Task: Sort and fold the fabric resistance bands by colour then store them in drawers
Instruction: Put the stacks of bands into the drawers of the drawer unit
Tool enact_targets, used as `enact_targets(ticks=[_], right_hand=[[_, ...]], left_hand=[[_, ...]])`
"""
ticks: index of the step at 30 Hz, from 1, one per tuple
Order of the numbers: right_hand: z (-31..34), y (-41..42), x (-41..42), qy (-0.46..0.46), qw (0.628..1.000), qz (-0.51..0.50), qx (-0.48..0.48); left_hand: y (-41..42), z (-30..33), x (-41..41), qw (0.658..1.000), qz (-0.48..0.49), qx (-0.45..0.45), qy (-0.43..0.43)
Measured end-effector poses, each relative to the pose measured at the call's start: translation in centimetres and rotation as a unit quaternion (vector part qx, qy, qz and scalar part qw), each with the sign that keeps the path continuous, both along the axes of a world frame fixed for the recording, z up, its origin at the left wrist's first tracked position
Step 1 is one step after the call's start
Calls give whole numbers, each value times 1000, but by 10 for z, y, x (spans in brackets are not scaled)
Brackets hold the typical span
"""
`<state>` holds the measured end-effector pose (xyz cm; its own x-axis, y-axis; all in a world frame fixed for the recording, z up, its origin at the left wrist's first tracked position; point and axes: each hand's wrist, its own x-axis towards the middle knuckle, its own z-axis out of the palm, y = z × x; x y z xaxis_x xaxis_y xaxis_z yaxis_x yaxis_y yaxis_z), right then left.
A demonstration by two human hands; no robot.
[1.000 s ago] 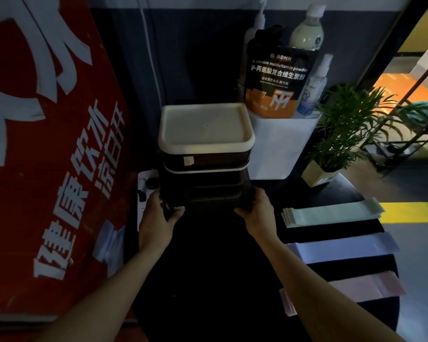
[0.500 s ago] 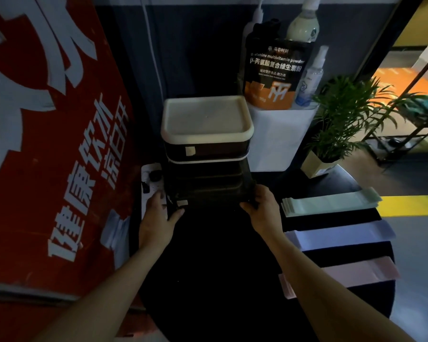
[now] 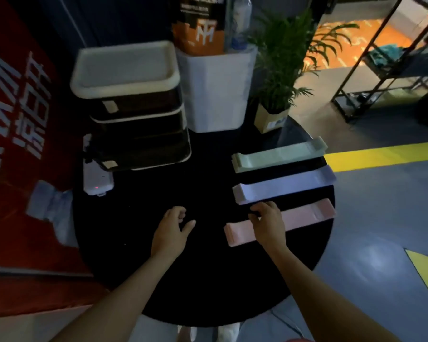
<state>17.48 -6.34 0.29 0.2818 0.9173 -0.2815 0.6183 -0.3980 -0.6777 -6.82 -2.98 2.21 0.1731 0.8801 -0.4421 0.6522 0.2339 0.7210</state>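
Observation:
Three stacks of flat fabric bands lie on the right of a round black table (image 3: 208, 280): green bands (image 3: 279, 154) farthest, lilac bands (image 3: 287, 185) in the middle, pink bands (image 3: 304, 217) nearest. My right hand (image 3: 267, 222) rests over the pink stack near its left part, fingers curled at its far edge. My left hand (image 3: 172, 230) hovers above the bare table to the left, fingers loosely apart, holding nothing. A dark drawer unit (image 3: 134, 107) with a cream top stands at the back left; its bottom drawer is pulled out a little.
A white power strip (image 3: 97, 178) lies left of the drawers. Behind stand a white box (image 3: 215, 90) with an orange-black pouch and bottles, and a potted plant (image 3: 279, 70). A red banner (image 3: 17, 144) lines the left side. The table edge drops off right beside the bands.
Both hands let go of the bottom drawer and drew back toward me. The right hand went to the pink bands; the left hand came to the table's middle. The view tilted down and right.

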Motion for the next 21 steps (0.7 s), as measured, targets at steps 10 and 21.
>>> enact_targets(ticks=[10, 21], right_hand=[[-38, -29, 30, -74, 997, 7, -11], [-41, -30, 33, -103, 994, 16, 15]], left_hand=[[-28, -48, 114, 982, 133, -113, 73], [-16, -58, 116, 953, 200, -222, -55]])
